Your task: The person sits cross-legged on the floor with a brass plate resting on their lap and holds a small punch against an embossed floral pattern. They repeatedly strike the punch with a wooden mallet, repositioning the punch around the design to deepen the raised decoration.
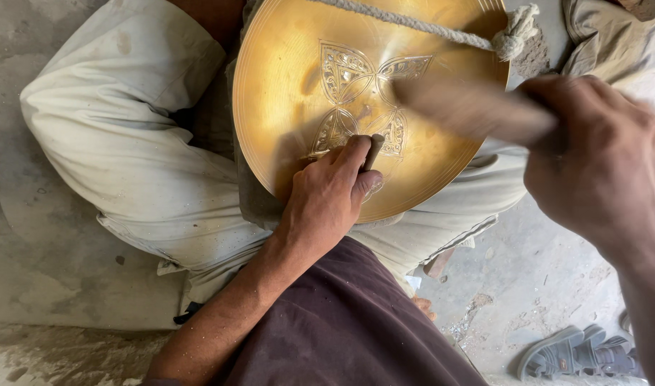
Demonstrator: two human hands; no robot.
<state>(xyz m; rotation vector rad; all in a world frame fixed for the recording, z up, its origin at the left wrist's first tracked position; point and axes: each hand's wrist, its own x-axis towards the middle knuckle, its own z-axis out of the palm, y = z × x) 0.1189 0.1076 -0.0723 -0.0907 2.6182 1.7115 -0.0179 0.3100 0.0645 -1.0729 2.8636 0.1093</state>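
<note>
The left hand (326, 196) pinches a short chisel (373, 151) against the engraved brass plate (299, 78) lying on the lap. Above the plate, the right hand (602, 154) clenches a blurred hammer (470, 109). A rope (413, 23) crosses the plate's far edge; a sandal (577, 352) lies well below-right.

The person wears loose, dusty off-white trousers (120, 136). A dark maroon garment (341, 322) covers the torso. Both forearms are bare.
</note>
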